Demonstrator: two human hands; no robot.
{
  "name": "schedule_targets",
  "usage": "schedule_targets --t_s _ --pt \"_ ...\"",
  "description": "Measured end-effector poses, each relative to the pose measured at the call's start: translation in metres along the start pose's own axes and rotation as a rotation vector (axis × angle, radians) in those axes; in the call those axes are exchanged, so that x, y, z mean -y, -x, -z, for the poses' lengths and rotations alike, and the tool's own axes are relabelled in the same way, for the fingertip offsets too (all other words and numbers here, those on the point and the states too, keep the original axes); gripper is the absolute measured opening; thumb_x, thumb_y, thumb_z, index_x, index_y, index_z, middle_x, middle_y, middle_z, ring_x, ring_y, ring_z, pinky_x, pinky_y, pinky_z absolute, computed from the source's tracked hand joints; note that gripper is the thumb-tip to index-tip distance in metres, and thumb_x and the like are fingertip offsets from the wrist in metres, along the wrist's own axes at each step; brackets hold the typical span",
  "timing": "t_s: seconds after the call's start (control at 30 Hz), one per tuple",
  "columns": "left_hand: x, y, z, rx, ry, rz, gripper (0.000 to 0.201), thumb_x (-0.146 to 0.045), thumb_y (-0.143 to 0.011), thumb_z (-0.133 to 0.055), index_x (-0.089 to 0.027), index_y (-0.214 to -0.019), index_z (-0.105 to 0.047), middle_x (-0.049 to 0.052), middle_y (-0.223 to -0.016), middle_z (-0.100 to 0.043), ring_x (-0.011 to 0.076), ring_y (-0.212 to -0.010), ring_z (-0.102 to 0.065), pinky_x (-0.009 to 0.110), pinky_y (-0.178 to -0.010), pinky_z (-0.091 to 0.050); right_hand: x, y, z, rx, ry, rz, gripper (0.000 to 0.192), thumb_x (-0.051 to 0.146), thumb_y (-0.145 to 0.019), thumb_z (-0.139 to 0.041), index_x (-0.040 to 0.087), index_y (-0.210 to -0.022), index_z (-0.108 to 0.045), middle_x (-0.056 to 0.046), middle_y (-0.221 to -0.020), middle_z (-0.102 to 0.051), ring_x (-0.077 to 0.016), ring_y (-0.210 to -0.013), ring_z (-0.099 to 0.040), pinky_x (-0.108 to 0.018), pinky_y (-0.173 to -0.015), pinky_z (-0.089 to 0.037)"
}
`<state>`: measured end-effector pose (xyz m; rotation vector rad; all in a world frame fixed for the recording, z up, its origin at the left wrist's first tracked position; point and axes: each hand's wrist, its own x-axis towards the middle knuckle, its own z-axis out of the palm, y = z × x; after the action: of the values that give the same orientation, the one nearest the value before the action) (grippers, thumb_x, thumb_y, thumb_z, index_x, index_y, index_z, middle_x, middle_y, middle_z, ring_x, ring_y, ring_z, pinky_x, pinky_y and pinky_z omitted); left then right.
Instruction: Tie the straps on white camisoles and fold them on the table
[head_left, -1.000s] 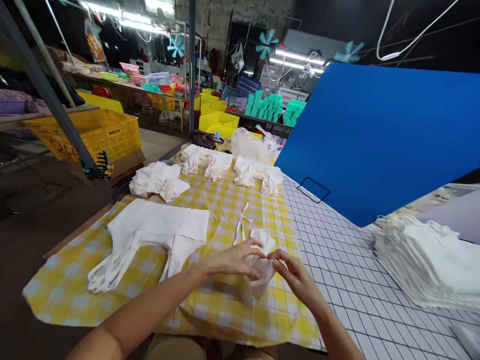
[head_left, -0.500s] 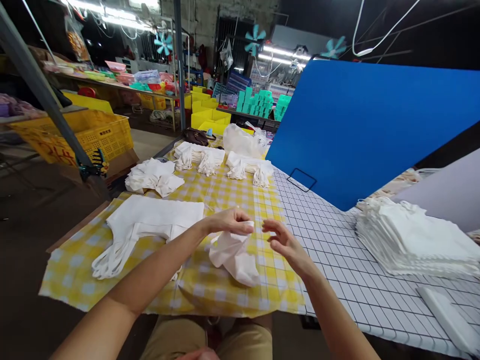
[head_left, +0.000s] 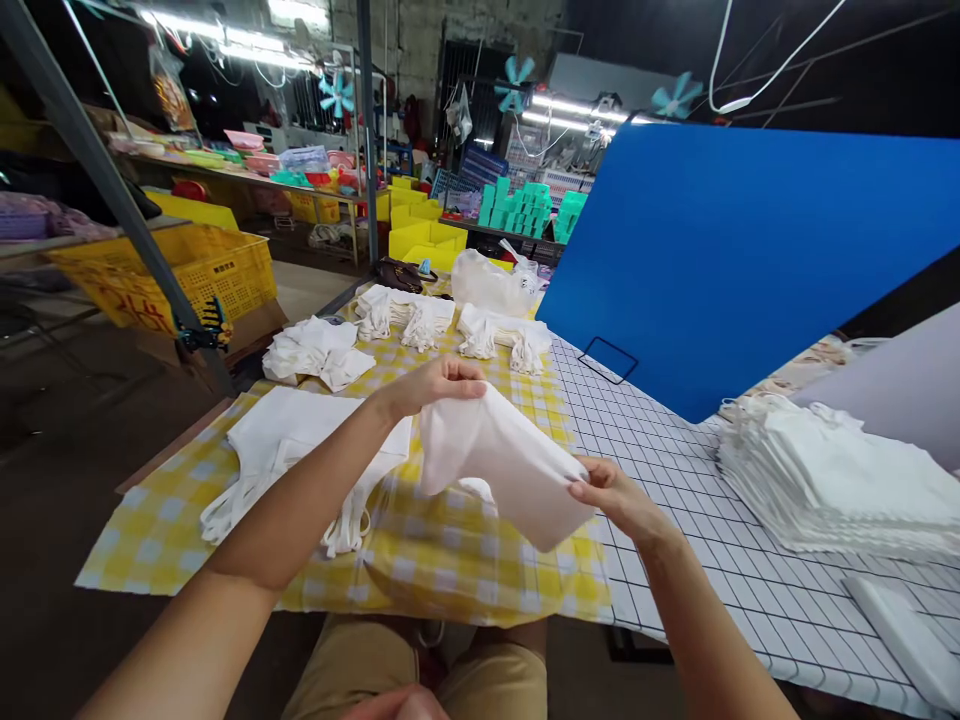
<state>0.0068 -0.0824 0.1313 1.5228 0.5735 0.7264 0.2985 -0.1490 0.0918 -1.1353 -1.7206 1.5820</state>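
Two hands hold one white cloth bag [head_left: 510, 465] above the yellow checked cloth [head_left: 450, 560] on the desk [head_left: 675, 500]. At far left, a yellow crate [head_left: 187, 275] sits on a shelf; I cannot tell its contents. Next, a flat stack of white bags [head_left: 300, 430] lies on the checked cloth, straps trailing toward me, just beside my left forearm. My left hand [head_left: 431, 385] has its fingers pinched shut on the bag's upper left corner. The bag is stretched, tilted down to the right. My right hand [head_left: 611, 495] has its fingers closed on the lower right edge. Behind the bag, three bundles of folded bags [head_left: 409, 320] and a clear plastic sack [head_left: 491, 285] lie apart from it. A blue board [head_left: 750, 260] stands upright on the gridded desk surface. At far right, a tall pile of white bags [head_left: 832, 480] rests well apart from my hands.
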Motion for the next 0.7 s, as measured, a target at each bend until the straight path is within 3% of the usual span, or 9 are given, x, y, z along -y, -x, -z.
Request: schedule_targets --t_s 0.1,0.23,0.4,0.6,0.7 --pt "0.001 0.007 0.008 -0.007 0.001 0.011 0.033 -0.043 -0.068 -0.065 -0.011 -0.070 -0.056 -0.003 -0.060 -0.050 0.0055 -0.049 -0.045 0.016 -0.045 -0.032 0.004 0.013 0.023 -0.105 -0.011 0.005 0.030 0.047 -0.063 -0.069 0.019 -0.070 -0.064 -0.002 -0.067 -0.061 -0.0151 -0.057 -0.056 -0.026 -0.048 -0.045" --pt "0.000 0.009 0.015 -0.024 -0.174 -0.019 0.030 -0.041 -0.069 -0.064 -0.011 -0.072 -0.057 -0.003 -0.064 -0.051 0.0058 -0.055 -0.045 0.016 -0.048 -0.031 0.016 0.023 0.044 -0.180 0.068 -0.014 0.030 0.048 -0.065 -0.067 0.018 -0.064 -0.063 -0.002 -0.059 -0.057 -0.0125 -0.050 -0.051 -0.024 -0.042 -0.041" --pt "0.000 0.018 0.027 -0.117 -0.398 -0.074 0.029 -0.040 -0.071 -0.062 -0.011 -0.075 -0.060 -0.002 -0.067 -0.053 0.0075 -0.061 -0.046 0.017 -0.053 -0.033 0.035 0.028 0.051 -0.240 0.243 -0.003 0.028 0.047 -0.068 -0.066 0.019 -0.064 -0.064 -0.004 -0.060 -0.057 -0.0138 -0.054 -0.051 -0.025 -0.044 -0.043" --pt "-0.021 0.047 0.031 -0.103 -0.364 -0.102 0.032 -0.043 -0.065 -0.065 -0.013 -0.076 -0.061 -0.001 -0.066 -0.053 0.0086 -0.059 -0.047 0.018 -0.052 -0.035 0.057 0.048 0.058 -0.201 0.287 0.058 0.029 0.049 -0.070 -0.063 0.021 -0.065 -0.066 -0.007 -0.060 -0.058 -0.0166 -0.055 -0.053 -0.028 -0.047 -0.043" --pt "-0.023 0.046 0.032 -0.146 -0.383 -0.144 0.033 -0.043 -0.065 -0.065 -0.014 -0.081 -0.061 -0.001 -0.066 -0.050 0.0085 -0.058 -0.045 0.018 -0.052 -0.035 0.059 0.043 0.060 -0.235 0.279 0.092 0.029 0.050 -0.070 -0.063 0.022 -0.066 -0.065 -0.006 -0.060 -0.056 -0.0160 -0.054 -0.052 -0.028 -0.046 -0.041"
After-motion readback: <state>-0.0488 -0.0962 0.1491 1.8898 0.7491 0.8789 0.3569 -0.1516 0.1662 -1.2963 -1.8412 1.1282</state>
